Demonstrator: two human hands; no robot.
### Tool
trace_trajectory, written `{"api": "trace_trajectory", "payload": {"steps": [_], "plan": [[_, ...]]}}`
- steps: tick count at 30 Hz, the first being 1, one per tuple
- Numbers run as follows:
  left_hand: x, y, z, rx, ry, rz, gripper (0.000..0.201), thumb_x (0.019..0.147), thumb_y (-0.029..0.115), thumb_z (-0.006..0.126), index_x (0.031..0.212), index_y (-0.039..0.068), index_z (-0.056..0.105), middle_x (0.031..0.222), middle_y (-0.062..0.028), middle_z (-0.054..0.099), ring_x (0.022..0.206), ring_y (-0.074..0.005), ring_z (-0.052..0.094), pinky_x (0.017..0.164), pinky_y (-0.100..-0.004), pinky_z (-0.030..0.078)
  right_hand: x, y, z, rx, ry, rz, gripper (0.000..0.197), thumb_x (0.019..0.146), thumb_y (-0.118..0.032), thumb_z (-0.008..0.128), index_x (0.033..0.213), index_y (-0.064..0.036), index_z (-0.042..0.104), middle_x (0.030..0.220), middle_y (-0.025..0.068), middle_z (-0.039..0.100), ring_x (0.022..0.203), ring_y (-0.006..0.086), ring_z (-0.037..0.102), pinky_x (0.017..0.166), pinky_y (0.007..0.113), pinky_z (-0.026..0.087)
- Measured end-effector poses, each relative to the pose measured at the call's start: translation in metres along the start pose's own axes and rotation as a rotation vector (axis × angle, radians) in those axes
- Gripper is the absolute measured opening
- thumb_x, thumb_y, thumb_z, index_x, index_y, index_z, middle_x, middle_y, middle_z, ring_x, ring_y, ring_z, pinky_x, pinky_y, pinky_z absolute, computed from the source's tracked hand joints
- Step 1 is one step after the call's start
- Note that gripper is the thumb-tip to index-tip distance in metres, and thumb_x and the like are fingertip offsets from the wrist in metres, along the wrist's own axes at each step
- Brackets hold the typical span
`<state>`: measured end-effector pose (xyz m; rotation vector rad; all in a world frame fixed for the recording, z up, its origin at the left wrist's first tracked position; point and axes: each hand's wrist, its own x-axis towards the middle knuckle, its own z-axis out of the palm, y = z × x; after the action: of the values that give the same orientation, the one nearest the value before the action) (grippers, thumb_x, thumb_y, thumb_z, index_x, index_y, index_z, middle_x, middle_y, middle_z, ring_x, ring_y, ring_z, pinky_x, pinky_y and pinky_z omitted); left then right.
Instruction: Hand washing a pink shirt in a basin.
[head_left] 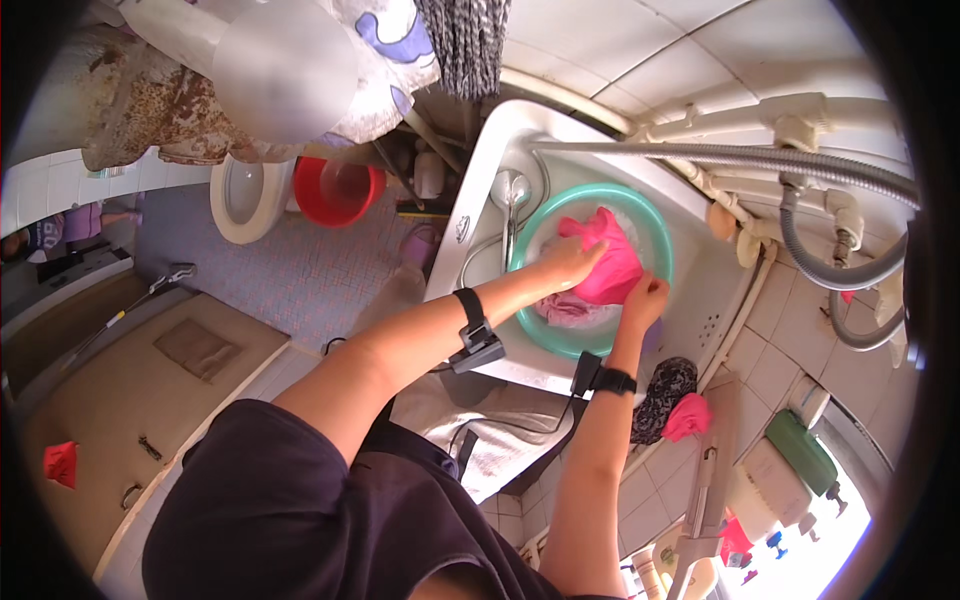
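A bright pink cloth (pixel 612 268) is stretched between my hands above a round green basin (pixel 662 228). My left hand (pixel 572 262) grips its left side, the thumb lying over the fabric. My right hand (pixel 648 297) is closed in a pinch on its lower right edge. Beneath, the basin holds whitish suds and a paler pink cloth (pixel 565 309). The basin stands inside a white sink (pixel 690 325). Each wrist wears a black strap with a small box.
A shower head (pixel 510 188) lies in the sink, left of the basin. Metal hoses (pixel 740 154) cross from the right wall. A dark patterned cloth (pixel 665 398) and a pink cloth (pixel 688 417) lie by the near right corner. A red bucket (pixel 337 190) stands on the floor, left.
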<state>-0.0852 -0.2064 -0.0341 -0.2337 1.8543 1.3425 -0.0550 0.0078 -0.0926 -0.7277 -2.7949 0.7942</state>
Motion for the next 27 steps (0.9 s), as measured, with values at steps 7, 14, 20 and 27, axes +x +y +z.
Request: {"api": "trace_trajectory", "payload": {"steps": [7, 14, 20, 27], "plan": [[0.009, -0.024, 0.038, 0.715, 0.479, 0.467, 0.052, 0.088, 0.021, 0.054, 0.139, 0.013, 0.046, 0.146, -0.0233, 0.033, 0.135, -0.041, 0.031, 0.109, -0.0525, 0.029, -0.014, -0.016, 0.026, -0.299, -0.278, -0.167, 0.044, 0.095, -0.038, 0.048, 0.126, -0.0063, 0.049, 0.118, 0.025, 0.058, 0.103, 0.042, 0.059, 0.086, 0.05, 0.048], [0.046, -0.064, 0.062, 0.789, 0.471, 0.47, 0.046, 0.089, 0.02, 0.049, 0.135, 0.02, 0.052, 0.135, -0.0087, 0.049, 0.132, -0.0303, 0.038, 0.112, -0.0488, 0.024, -0.007, -0.01, 0.052, -0.314, -0.497, -0.173, 0.037, 0.093, -0.029, 0.05, 0.123, -0.0076, 0.05, 0.111, 0.0308, 0.058, 0.099, 0.0483, 0.058, 0.085, 0.057, 0.045], [0.051, -0.065, 0.065, 0.788, 0.4, 0.427, 0.04, 0.09, 0.022, 0.048, 0.13, 0.02, 0.056, 0.124, -0.0038, 0.058, 0.123, -0.0231, 0.048, 0.109, -0.0447, 0.028, -0.011, -0.01, 0.057, -0.349, -0.459, -0.177, 0.04, 0.09, -0.028, 0.054, 0.122, -0.0054, 0.047, 0.095, 0.0318, 0.062, 0.087, 0.0494, 0.061, 0.08, 0.056, 0.047], [0.048, -0.057, 0.065, 0.705, 0.217, 0.321, 0.035, 0.092, 0.023, 0.045, 0.125, 0.018, 0.057, 0.128, -0.0049, 0.058, 0.125, -0.0234, 0.049, 0.106, -0.0458, 0.034, -0.014, -0.003, 0.053, -0.408, -0.438, -0.175, 0.043, 0.085, -0.025, 0.061, 0.12, -0.003, 0.047, 0.099, 0.0315, 0.061, 0.092, 0.0474, 0.06, 0.079, 0.054, 0.049]]}}
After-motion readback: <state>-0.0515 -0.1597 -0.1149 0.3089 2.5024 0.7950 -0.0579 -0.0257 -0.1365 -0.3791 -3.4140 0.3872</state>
